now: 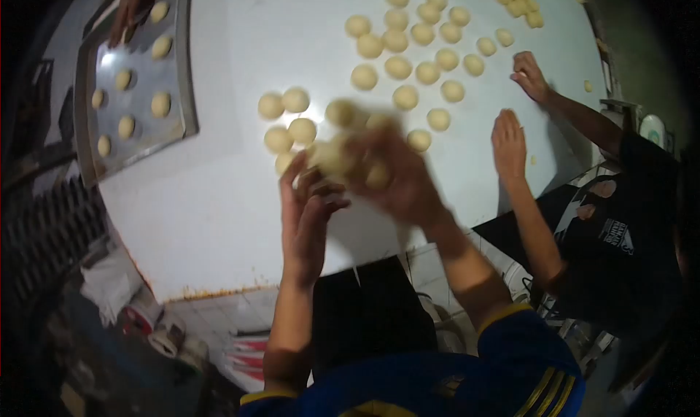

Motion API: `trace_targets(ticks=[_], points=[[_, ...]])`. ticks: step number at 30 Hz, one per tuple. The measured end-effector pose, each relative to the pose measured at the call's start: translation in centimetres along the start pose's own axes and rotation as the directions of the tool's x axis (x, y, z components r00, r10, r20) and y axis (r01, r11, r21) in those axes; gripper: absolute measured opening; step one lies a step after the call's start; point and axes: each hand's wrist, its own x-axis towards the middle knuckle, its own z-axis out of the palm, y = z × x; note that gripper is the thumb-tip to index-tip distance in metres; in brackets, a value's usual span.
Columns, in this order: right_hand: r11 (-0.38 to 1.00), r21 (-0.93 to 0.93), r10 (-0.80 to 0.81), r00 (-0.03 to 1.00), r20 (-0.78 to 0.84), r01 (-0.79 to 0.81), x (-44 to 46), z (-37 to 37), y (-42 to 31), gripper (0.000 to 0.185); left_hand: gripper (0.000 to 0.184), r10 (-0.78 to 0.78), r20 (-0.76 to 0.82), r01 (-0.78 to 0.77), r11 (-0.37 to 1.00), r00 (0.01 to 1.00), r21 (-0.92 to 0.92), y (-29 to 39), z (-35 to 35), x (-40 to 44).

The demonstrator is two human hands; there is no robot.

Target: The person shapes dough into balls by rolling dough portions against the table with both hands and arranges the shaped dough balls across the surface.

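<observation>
Pale round dough balls [302,131] lie in loose groups on the white table [219,220]. My left hand [309,205] is raised above the near part of the table, its fingers apart and slightly curled. Its fingertips are close to a dough ball [332,159] between my hands; whether they touch it I cannot tell. My right hand [401,170] is smeared by motion and appears closed around that dough ball from the right. Another dough ball [378,175] shows at its palm, and part of the group behind is hidden by this hand.
At the left, a metal tray [188,89] holds several spaced dough balls, with another person's hand [127,12] over its far end. To the right, a co-worker's two hands [510,145] are over the table. Smaller dough pieces [516,7] cluster at the far right.
</observation>
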Motion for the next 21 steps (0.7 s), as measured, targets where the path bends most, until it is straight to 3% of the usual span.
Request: trace_targets(ticks=[1,2,3,4,5,7,8,9,11,15,17,21], points=[[0.984,-0.107,-0.13,0.981,0.142,0.146,-3.1,2.3,-0.4,0.053,0.062,-0.042,-0.021,0.041,0.999,0.999,-0.025,-0.7,-0.8,-1.1],[0.988,-0.089,-0.109,0.981,0.162,0.124,-6.3,3.7,-0.9,0.053,0.051,-0.038,-0.069,0.049,0.984,0.997,0.173,-2.3,-2.7,-2.7],[0.997,-0.071,0.049,0.98,0.194,-0.036,-9.1,4.7,-1.2,0.059,0.041,-0.03,-0.103,0.065,0.931,0.994,0.36,-4.1,-4.5,-4.1],[0.98,-0.059,0.196,0.955,0.222,-0.188,-11.0,5.5,-0.9,0.065,0.025,0.013,-0.194,0.071,0.905,0.981,0.42,-5.0,-5.3,-5.8],[0.979,-0.054,0.204,0.953,0.225,-0.196,-12.4,5.8,0.0,0.065,0.025,0.005,-0.2,0.081,0.903,0.98,0.422,-6.8,-7.2,-7.0],[0.98,-0.125,0.175,0.965,0.197,-0.153,-15.7,5.6,2.2,0.059,0.022,0.265,-0.161,-0.017,0.562,0.951,0.827,-9.7,-12.0,-9.2],[0.967,-0.244,0.113,0.979,0.167,-0.07,-16.6,5.8,3.8,0.047,0.023,0.358,0.039,-0.121,0.209,0.933,0.97,-9.3,-13.0,-8.6],[0.967,-0.243,0.122,0.978,0.171,-0.078,-16.6,6.4,5.3,0.047,0.03,0.378,0.142,-0.142,-0.027,0.915,0.989,-9.8,-13.9,-8.3],[0.867,-0.497,0.03,0.992,0.12,0.033,-16.1,7.1,7.8,0.036,0.034,0.413,0.282,-0.217,-0.197,0.866,0.956,-9.2,-12.5,-6.5],[0.799,-0.581,-0.105,0.987,0.119,0.155,-16.0,9.5,7.1,0.026,0.042,0.443,0.285,-0.296,-0.046,0.85,0.954,-13.0,-13.1,-6.3],[0.846,-0.481,-0.149,0.968,0.201,0.23,-19.4,9.3,7.6,0.021,0.046,0.376,0.398,-0.391,-0.1,0.837,0.915,-13.7,-16.0,-9.9],[0.823,-0.541,-0.076,0.978,0.196,0.172,-18.8,6.0,11.4,0.016,0.04,0.392,0.285,-0.215,-0.213,0.875,0.953,-9.6,-19.3,-8.3]])
